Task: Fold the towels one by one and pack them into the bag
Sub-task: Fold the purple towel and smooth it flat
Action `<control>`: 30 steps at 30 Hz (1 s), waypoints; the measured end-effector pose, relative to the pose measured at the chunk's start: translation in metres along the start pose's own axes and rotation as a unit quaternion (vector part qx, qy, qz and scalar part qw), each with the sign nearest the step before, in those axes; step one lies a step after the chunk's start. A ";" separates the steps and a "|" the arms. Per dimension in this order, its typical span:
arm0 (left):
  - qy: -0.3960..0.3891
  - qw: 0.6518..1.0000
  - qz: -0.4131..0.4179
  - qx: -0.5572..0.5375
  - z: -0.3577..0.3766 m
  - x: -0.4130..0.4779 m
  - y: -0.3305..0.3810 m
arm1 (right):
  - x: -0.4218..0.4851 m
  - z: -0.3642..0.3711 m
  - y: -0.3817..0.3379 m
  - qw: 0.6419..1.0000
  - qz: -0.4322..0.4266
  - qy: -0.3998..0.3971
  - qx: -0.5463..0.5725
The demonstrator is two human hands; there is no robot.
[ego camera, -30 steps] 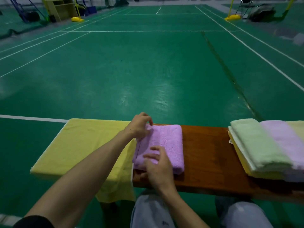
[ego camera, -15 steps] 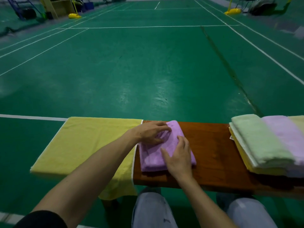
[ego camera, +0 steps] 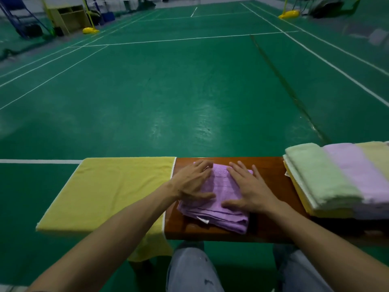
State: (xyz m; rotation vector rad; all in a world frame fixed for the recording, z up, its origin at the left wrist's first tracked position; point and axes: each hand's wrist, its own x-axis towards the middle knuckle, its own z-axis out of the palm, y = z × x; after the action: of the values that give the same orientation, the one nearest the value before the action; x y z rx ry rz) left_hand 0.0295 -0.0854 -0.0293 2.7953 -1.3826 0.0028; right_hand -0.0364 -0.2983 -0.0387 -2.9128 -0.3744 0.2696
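A purple towel (ego camera: 219, 204), folded into a small thick square, lies on the brown wooden bench (ego camera: 271, 178) in front of me. My left hand (ego camera: 192, 182) presses flat on its left half, fingers spread. My right hand (ego camera: 249, 189) presses flat on its right half, fingers straight. A white tag sticks out of the towel's near edge. At the right end of the bench sits a stack of towels (ego camera: 336, 178) in pale green, purple and yellow. No bag shows in this view.
A yellow towel (ego camera: 113, 190) is spread flat over the bench's left end and hangs over the near edge. My knees in grey trousers are under the bench. Green court floor (ego camera: 189, 91) with white lines stretches beyond; yellow post bases and a cabinet stand far off.
The purple towel has been folded over once more into a smaller square. Both hands moved from handling its edges to lying flat on top of it, side by side.
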 end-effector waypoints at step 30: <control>-0.075 0.983 -0.149 -0.079 0.047 -0.012 0.041 | -0.009 0.016 0.047 0.997 0.009 -0.074 -0.027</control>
State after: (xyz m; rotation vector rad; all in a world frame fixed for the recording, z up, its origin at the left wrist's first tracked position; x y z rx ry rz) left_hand -0.0107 -0.1018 -0.0759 2.8836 -0.9246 -0.3139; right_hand -0.0376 -0.3430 -0.0622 -2.9594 -0.3826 0.4882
